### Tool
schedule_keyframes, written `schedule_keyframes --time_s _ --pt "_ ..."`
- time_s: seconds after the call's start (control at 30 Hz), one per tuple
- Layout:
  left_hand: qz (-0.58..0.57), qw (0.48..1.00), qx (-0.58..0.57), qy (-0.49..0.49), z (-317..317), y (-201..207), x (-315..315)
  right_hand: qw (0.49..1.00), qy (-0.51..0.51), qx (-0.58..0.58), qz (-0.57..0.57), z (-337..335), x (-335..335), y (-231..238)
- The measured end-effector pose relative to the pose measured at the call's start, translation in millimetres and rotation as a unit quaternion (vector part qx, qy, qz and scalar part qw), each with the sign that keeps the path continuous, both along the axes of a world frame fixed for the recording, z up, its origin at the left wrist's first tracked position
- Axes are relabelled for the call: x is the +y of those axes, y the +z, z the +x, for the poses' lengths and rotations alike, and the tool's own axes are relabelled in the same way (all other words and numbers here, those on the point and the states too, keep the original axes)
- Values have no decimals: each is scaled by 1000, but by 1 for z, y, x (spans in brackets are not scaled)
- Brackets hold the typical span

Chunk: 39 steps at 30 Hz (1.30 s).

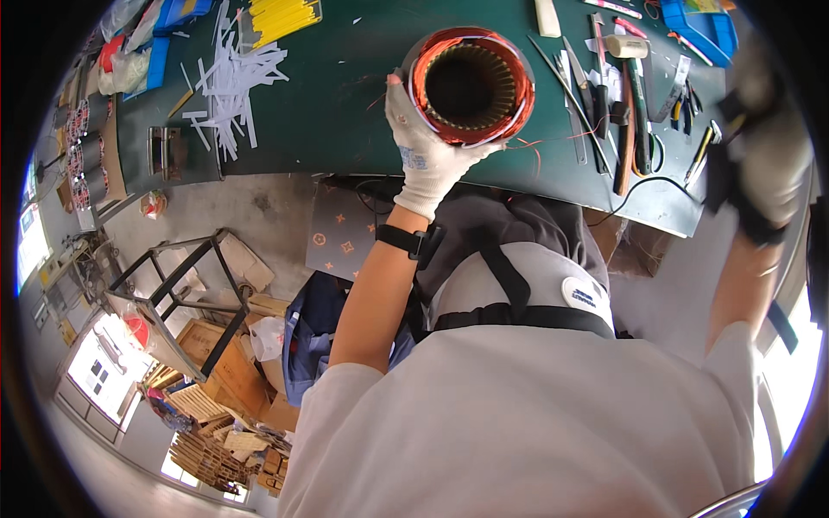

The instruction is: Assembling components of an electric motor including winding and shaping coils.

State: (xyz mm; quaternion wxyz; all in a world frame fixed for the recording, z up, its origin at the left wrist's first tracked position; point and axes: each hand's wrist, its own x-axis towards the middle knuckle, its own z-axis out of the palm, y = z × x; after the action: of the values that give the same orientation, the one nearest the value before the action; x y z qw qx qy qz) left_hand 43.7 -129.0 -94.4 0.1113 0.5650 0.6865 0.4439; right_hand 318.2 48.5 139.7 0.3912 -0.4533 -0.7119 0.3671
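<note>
A motor stator (524, 102) with reddish copper windings and white lacing stands on the green bench, its hollow slotted bore turned up towards me. My left hand (420, 142), in a white knit glove, grips its near left side, with the thumb up along the rim and the other fingers partly hidden beneath it. Thin copper wire (553, 139) trails from the stator to the right. Off the bench's right end, my gloved right hand (773, 164) is raised and smeared by motion. Its fingers, and anything in them, cannot be made out.
Right of the stator lie a pale-headed mallet (626, 47), scissors (658, 154), pliers (688, 108) and several long-handled tools. White paper strips (229, 86) and yellow strips (281, 19) cover the far left. Blue bins (704, 30) edge the bench (337, 112); a metal frame (177, 293) stands left behind me.
</note>
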Motion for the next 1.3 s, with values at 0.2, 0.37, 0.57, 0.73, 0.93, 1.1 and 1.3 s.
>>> schedule_keyframes --time_s 0.2,0.37,0.57,0.73,0.93,1.1,1.3 --pt "-14 999 46 -23 -30 2 -21 629 215 -28 -747 -42 -70 -3" --pt "27 999 28 26 17 0 -24 974 -49 53 -217 -19 -10 7" --pt "64 995 39 70 19 -6 -12 843 324 -43 -427 24 -119 -80" --pt "27 999 12 43 3 -5 -35 839 135 -314 -423 -49 -33 28" --pt "69 995 41 58 24 -8 -6 987 5 -131 -97 20 -9 1" --pt "20 999 -47 7 -9 -14 -31 913 269 -307 3 -39 -132 -64" --pt "56 994 85 36 7 -9 -22 886 227 -184 -360 264 32 -62"
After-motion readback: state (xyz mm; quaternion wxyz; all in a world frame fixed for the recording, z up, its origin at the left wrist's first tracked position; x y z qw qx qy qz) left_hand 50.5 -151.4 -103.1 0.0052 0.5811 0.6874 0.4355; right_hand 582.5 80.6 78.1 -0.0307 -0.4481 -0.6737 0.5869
